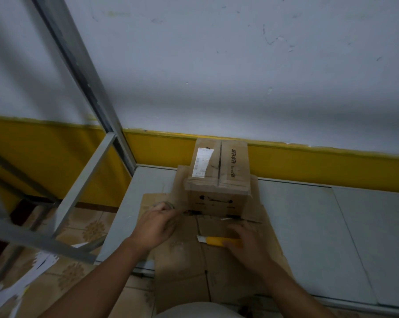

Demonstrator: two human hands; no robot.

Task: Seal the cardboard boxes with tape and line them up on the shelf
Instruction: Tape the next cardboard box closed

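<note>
A small cardboard box with a white label stands at the back of the grey shelf, on top of a larger cardboard box that lies in front of me. My left hand grips a tape roll, mostly hidden by the fingers, at the left of the larger box's top. My right hand holds a yellow utility knife with its blade pointing left, over the box's centre seam. The image is blurred around both hands.
A grey metal shelf frame runs diagonally at the left. A white wall with a yellow band is behind the shelf. Tiled floor with white paper scraps lies at the lower left.
</note>
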